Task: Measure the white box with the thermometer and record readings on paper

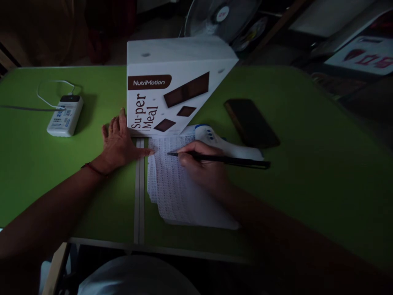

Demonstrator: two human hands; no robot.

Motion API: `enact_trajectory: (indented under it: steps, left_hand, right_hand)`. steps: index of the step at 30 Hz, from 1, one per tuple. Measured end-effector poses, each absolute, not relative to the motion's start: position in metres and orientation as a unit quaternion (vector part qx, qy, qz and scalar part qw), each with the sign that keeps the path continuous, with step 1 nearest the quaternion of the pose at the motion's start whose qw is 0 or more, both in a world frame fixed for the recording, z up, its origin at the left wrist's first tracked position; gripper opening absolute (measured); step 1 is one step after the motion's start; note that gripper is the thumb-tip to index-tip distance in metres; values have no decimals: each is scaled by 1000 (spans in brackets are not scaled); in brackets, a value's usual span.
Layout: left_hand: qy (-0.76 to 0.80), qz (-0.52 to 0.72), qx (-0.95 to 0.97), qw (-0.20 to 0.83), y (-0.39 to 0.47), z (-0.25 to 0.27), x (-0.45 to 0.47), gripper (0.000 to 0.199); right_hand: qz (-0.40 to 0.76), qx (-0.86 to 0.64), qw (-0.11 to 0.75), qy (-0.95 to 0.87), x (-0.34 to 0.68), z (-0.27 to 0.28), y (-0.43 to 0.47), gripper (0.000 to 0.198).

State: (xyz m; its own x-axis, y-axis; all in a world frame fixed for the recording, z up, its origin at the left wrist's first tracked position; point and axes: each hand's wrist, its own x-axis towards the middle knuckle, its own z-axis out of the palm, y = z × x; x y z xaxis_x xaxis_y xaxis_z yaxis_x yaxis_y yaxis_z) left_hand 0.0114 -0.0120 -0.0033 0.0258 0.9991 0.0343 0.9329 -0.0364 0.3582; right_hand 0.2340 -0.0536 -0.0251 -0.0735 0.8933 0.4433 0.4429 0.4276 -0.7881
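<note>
A white power pack (pixel 61 123) lies far left, well apart. The left hand (pixel 117 143) rests spread, gripping nothing, thumb at the edge of the paper (pixel 175 192); a box (pixel 178 94) blocks the view of the paper's top end. Writing fills the paper's left part; the rest looks blank, though the right hand (pixel 205 166), pinching a pen (pixel 239 160), hides some. Further right are a white gadget (pixel 215 141) and a phone (pixel 252 122)
</note>
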Motion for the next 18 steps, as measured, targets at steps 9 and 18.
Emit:
enact_trajectory:
  steps: [9, 18]
  left_hand:
    - [663, 175, 719, 115, -10, -10, 7, 142]
    - [660, 176, 721, 116, -11, -9, 7, 140]
  right_hand:
    - [216, -484, 497, -687, 235, -29, -54, 11]
    - [203, -481, 492, -697, 235, -31, -53, 11]
